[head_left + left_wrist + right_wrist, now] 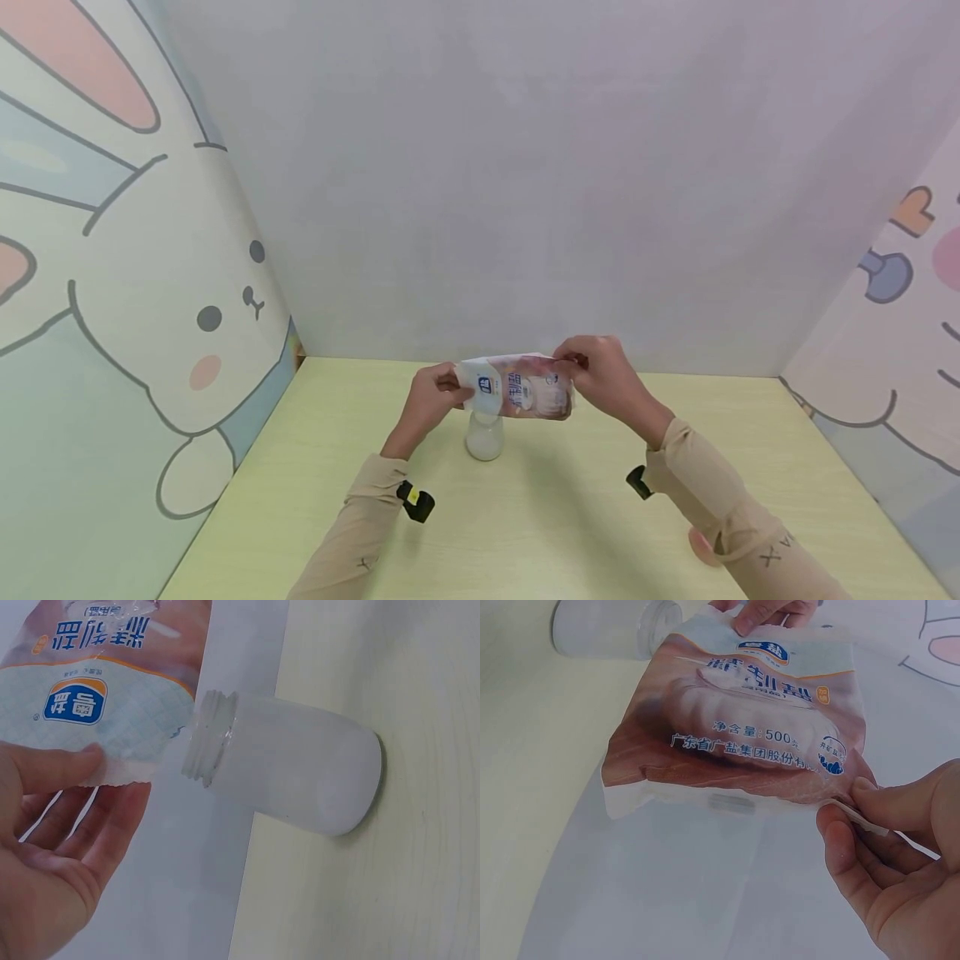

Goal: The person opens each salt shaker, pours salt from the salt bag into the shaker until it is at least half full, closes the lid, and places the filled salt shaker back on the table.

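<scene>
A salt bag (517,387), printed in pink and pale blue with blue lettering, is held sideways above the table by both hands. My left hand (433,402) pinches its pale blue end between thumb and fingers. At the opposite end, my right hand (598,371) grips a corner of the seam, plain in the right wrist view, where the bag (742,727) looks creased and slack. Just below the bag's left end stands a jar (484,440) with white inside. The left wrist view shows the jar's (300,765) threaded, uncapped neck close to the bag's edge.
A pale yellow table (360,392) meets a grey back wall (525,208). On the right, a small pink object (702,546) lies partly hidden by the right sleeve. Side panels bear cartoon drawings. Each wrist carries a black camera (416,502).
</scene>
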`<state>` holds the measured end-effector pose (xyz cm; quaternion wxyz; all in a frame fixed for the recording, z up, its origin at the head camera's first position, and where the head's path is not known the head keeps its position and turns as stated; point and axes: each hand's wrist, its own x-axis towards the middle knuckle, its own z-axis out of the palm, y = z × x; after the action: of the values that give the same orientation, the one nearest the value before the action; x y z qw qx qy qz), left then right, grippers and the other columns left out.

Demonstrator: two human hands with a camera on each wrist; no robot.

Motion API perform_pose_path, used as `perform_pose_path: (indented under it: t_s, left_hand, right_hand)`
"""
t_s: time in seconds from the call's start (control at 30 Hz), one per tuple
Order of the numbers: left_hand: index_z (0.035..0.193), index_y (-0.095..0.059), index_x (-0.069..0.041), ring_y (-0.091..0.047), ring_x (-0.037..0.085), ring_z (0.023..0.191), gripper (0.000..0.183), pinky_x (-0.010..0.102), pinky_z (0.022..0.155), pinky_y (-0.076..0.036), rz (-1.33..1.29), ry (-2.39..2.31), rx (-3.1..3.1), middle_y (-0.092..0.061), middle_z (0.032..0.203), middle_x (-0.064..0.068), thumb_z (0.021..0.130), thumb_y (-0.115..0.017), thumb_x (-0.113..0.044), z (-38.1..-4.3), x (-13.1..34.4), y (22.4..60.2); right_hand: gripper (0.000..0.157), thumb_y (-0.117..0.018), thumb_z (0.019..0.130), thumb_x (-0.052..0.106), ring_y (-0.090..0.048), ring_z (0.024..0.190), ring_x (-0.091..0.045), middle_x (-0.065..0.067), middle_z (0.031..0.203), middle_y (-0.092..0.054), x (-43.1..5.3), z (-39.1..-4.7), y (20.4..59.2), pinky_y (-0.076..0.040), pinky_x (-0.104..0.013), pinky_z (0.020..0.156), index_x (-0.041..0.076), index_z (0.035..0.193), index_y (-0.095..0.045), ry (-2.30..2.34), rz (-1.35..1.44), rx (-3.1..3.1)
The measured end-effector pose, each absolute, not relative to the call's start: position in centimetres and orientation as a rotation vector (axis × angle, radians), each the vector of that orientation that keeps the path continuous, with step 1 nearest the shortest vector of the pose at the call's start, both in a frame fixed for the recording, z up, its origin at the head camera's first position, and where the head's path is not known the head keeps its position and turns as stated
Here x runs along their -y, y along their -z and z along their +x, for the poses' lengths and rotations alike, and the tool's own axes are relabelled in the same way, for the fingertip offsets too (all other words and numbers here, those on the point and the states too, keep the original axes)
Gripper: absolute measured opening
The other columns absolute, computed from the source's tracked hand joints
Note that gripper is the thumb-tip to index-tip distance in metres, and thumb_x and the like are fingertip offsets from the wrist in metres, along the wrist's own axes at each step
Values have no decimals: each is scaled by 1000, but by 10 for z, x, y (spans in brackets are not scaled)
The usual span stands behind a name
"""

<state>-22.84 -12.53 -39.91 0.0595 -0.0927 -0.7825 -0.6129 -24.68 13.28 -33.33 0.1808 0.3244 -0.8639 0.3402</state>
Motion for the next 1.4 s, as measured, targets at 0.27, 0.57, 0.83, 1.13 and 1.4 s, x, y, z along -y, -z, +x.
perform_pose_path:
  t_s: [0.27,0.57,0.83,1.13,1.4]
  left_hand:
    - [99,-66,7,-67,30,80,19,48,70,-57,-272,1859,2369,-67,92,22,80,-68,8,-229,125,400]
    - [100,-66,7,-67,29,80,20,49,70,-57,-266,1864,2367,-67,92,21,80,-68,7,-228,123,399]
    - [100,-66,8,-67,36,83,19,49,70,-57,-275,1875,2359,-67,93,24,80,-67,8,-228,123,397]
    - [100,-66,8,-67,33,83,20,43,68,-58,-258,1871,2357,-67,94,24,80,-68,8,-235,124,404]
    - [98,-68,2,-68,26,80,20,36,64,-59,-207,1897,2341,-69,91,16,78,-72,3,-249,129,431]
  right_hand:
    - [13,-67,79,-10,-56,59,-11,-4,75,-68,-134,-246,333,-50,-26,51,2,78,-72,-949,921,2436]
    - [13,-67,80,-9,-56,60,-11,-4,75,-68,-134,-245,332,-50,-26,51,3,78,-72,-945,924,2430]
    - [12,-68,80,-8,-56,60,-11,-4,75,-68,-135,-246,332,-50,-27,52,3,78,-72,-940,926,2423]
    - [11,-69,80,-7,-57,59,-10,-3,75,-68,-134,-246,330,-51,-26,52,3,78,-72,-949,944,2408]
    - [12,-69,79,-8,-57,60,-10,-4,75,-68,-132,-246,333,-51,-26,52,3,77,-72,-970,948,2406]
